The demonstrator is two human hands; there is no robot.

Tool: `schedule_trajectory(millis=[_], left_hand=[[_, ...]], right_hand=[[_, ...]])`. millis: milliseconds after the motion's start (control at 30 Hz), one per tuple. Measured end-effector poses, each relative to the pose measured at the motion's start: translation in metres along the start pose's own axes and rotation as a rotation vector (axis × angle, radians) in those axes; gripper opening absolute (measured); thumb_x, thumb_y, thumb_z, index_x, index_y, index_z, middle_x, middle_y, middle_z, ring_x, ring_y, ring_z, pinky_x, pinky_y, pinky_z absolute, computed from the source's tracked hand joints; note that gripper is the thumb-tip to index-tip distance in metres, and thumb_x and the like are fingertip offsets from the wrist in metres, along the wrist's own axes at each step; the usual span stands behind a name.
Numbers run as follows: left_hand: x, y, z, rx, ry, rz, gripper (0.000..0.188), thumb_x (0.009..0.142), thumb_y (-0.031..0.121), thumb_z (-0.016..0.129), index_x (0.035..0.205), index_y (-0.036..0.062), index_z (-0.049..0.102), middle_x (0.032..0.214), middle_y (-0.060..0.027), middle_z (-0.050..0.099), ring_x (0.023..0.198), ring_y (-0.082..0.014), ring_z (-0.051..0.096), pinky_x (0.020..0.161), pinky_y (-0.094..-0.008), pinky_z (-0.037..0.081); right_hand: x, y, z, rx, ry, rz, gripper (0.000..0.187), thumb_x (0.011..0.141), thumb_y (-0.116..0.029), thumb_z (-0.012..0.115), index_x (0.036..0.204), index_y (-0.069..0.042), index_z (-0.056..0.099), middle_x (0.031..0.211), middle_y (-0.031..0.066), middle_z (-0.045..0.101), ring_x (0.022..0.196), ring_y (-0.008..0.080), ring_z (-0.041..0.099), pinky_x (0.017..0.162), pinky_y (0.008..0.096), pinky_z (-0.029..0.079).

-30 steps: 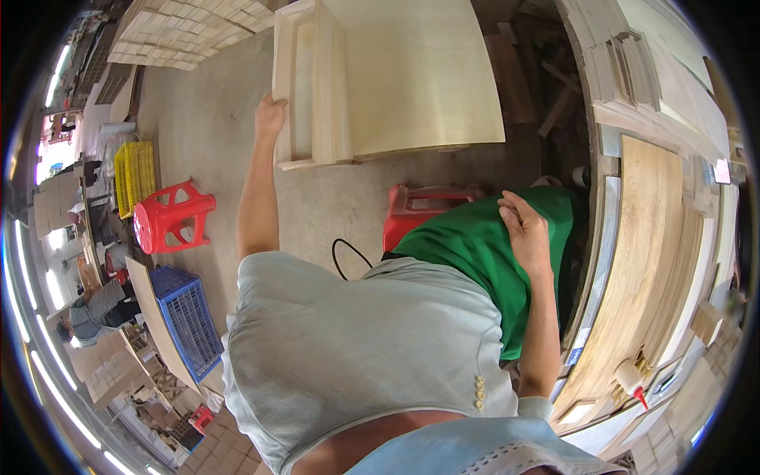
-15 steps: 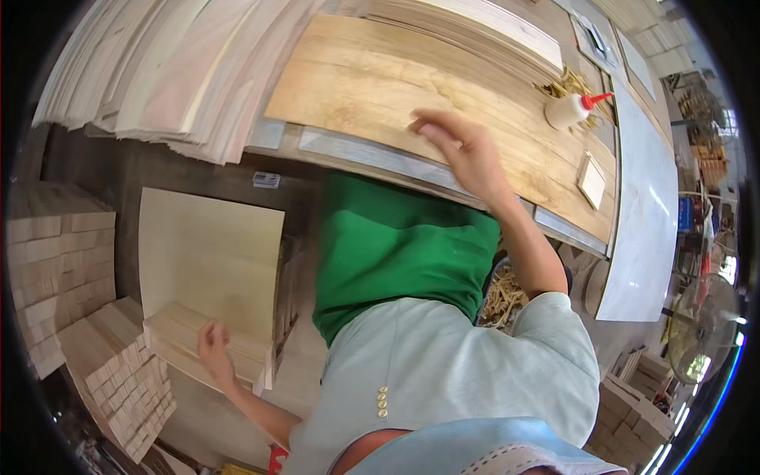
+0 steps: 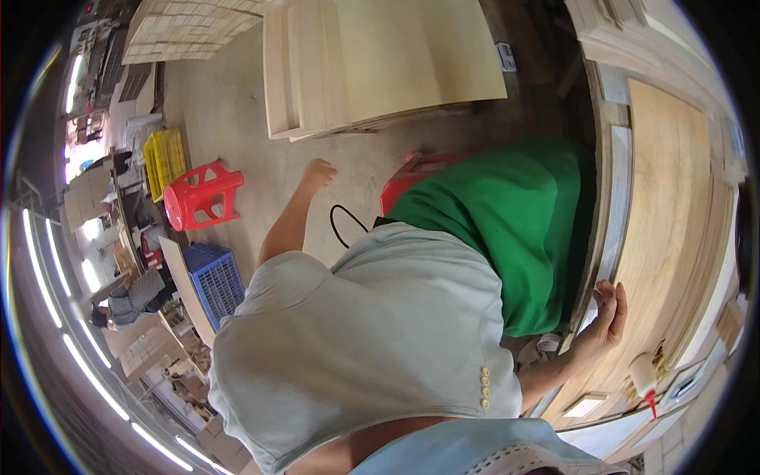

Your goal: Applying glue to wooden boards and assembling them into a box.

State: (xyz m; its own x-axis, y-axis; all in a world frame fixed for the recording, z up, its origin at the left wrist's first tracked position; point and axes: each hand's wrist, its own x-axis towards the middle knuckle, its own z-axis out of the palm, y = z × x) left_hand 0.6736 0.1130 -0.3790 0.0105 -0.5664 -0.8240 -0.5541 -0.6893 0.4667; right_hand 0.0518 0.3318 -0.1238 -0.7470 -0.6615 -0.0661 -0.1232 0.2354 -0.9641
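Note:
My left hand [image 3: 318, 174] hangs over the floor, its fingers curled in with nothing visible in them. The nearest thing to it is a stack of pale wooden panels [image 3: 427, 59] with several wooden strips [image 3: 305, 71] along one side. My right hand [image 3: 609, 313] is at the edge of the workbench, its fingers bent and a little apart, with nothing seen between them. Beneath and beside it lies a long light-brown wooden board [image 3: 669, 182]. A white glue bottle with a red tip [image 3: 644, 370] and a small square wooden piece [image 3: 586, 406] lie near that hand.
A red plastic stool [image 3: 204, 196], a yellow crate [image 3: 163, 165] and a blue crate [image 3: 214, 281] stand at the left. Another red stool [image 3: 404, 182] is partly under the green cloth on my lap. Stacked wood blocks [image 3: 194, 28] are at the far left. A person [image 3: 134, 297] works farther off.
The view has swung left, bringing the stools, crates and floor into sight. My left hand has come away from the strips on the panel stack. My right hand stays by the bench edge.

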Motion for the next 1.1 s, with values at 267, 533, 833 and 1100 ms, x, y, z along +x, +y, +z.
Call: schedule_trajectory(millis=[267,533,833,1100], left_hand=[[-0.002,0.063,-0.005,-0.620,0.707,0.149,0.049,0.076,0.005,0.069,0.122,0.0080,0.052,0.104,-0.0045,0.060,0.101,-0.0146,0.052,0.081,-0.0280,0.042],[0.024,0.058,0.009,-0.739,0.619,0.220,0.039,0.075,0.004,0.069,0.112,0.0050,0.059,0.101,-0.0010,0.061,0.082,-0.0125,0.053,0.067,-0.0285,0.043],[0.040,0.058,0.027,-0.577,0.629,0.239,0.034,0.077,0.002,0.066,0.110,0.0083,0.059,0.107,-0.0023,0.062,0.090,-0.0136,0.058,0.075,-0.0290,0.046],[-0.012,0.075,-0.044,-0.660,0.609,0.471,0.041,0.090,0.021,0.058,0.123,-0.0029,0.054,0.120,-0.0121,0.058,0.108,-0.0206,0.056,0.093,-0.0346,0.044]], right_hand=[[0.015,-0.025,0.032,-0.144,-0.025,0.014,0.030,0.096,-0.016,0.051,0.117,0.004,0.059,0.096,0.0159,0.067,0.091,0.0221,0.064,0.082,0.0360,0.051],[0.016,-0.026,0.039,-0.143,-0.060,0.049,0.030,0.095,-0.016,0.053,0.117,0.004,0.059,0.097,0.0156,0.067,0.091,0.0212,0.064,0.082,0.0346,0.052],[0.016,-0.019,0.046,-0.145,-0.144,0.042,0.029,0.096,-0.016,0.053,0.117,0.004,0.059,0.098,0.0153,0.067,0.093,0.0202,0.063,0.083,0.0341,0.052],[0.013,-0.016,0.044,-0.154,-0.138,0.062,0.030,0.096,-0.017,0.053,0.117,0.003,0.059,0.098,0.0159,0.067,0.093,0.0211,0.063,0.083,0.0345,0.052]])
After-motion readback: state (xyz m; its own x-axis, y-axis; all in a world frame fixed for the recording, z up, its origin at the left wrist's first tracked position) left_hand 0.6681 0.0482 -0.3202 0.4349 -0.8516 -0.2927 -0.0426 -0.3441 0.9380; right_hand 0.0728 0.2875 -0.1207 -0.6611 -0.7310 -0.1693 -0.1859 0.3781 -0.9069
